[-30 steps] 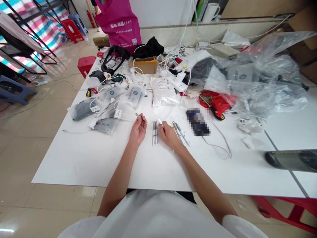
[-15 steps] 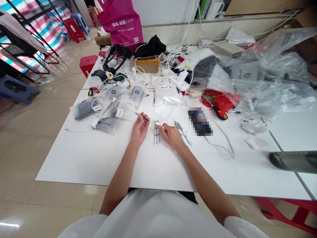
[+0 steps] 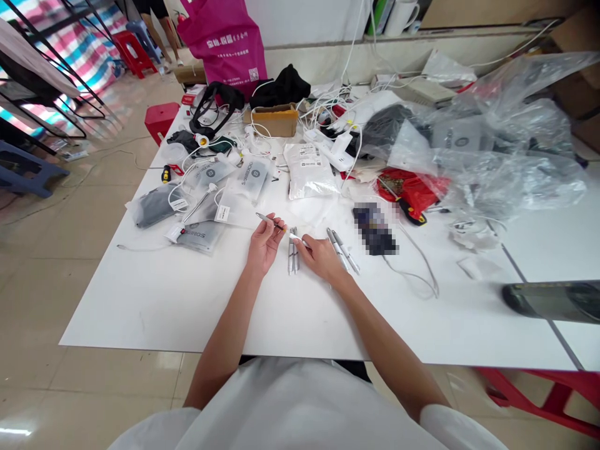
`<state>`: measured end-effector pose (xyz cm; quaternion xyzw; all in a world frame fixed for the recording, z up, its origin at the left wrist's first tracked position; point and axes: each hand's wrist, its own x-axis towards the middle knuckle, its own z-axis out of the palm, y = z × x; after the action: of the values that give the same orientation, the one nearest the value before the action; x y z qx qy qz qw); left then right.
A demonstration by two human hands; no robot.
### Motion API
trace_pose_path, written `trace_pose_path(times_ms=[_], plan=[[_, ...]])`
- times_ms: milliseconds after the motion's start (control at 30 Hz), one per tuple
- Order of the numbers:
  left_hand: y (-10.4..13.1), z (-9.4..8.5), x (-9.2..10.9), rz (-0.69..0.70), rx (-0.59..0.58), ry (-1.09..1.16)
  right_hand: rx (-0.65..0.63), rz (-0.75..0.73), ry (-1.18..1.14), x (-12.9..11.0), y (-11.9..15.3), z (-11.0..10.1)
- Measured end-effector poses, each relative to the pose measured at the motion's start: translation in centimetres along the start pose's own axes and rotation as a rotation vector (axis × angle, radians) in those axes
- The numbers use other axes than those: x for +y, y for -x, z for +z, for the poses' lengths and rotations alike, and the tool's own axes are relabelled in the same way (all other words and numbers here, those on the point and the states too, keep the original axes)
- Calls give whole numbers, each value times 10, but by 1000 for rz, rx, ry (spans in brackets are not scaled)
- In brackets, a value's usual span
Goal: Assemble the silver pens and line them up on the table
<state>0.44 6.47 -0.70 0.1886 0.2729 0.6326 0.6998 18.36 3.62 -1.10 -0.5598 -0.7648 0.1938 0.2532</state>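
Note:
My left hand (image 3: 263, 245) rests on the white table (image 3: 187, 300) and pinches a thin grey pen refill (image 3: 268, 219) between thumb and fingers. My right hand (image 3: 320, 257) holds a small white pen part (image 3: 296, 237) whose tip points at the refill's end; the two tips nearly meet. Between my hands two silver pens (image 3: 292, 255) lie side by side. Two more silver pens (image 3: 343, 250) lie just right of my right hand.
Behind my hands lie several plastic pouches with cables (image 3: 220, 200), a white packet (image 3: 307, 170), a cardboard box (image 3: 276, 120), tangled white cables (image 3: 328, 106), a dark phone (image 3: 374, 229), a red bag (image 3: 412, 190) and clear plastic wrap (image 3: 506, 150). A dark cylinder (image 3: 553, 301) lies at the right edge.
My right hand has moved left with the white part, bringing it up to the refill held in my left hand. The left hand has barely shifted.

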Motion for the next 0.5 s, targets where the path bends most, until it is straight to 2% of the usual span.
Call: trace_pose_path(times_ms=[367, 500], plan=[[7, 5, -12, -35, -23, -280, 4, 18, 4, 5, 0, 4], [7, 5, -13, -39, -35, -293, 19, 33, -31, 5, 0, 5]])
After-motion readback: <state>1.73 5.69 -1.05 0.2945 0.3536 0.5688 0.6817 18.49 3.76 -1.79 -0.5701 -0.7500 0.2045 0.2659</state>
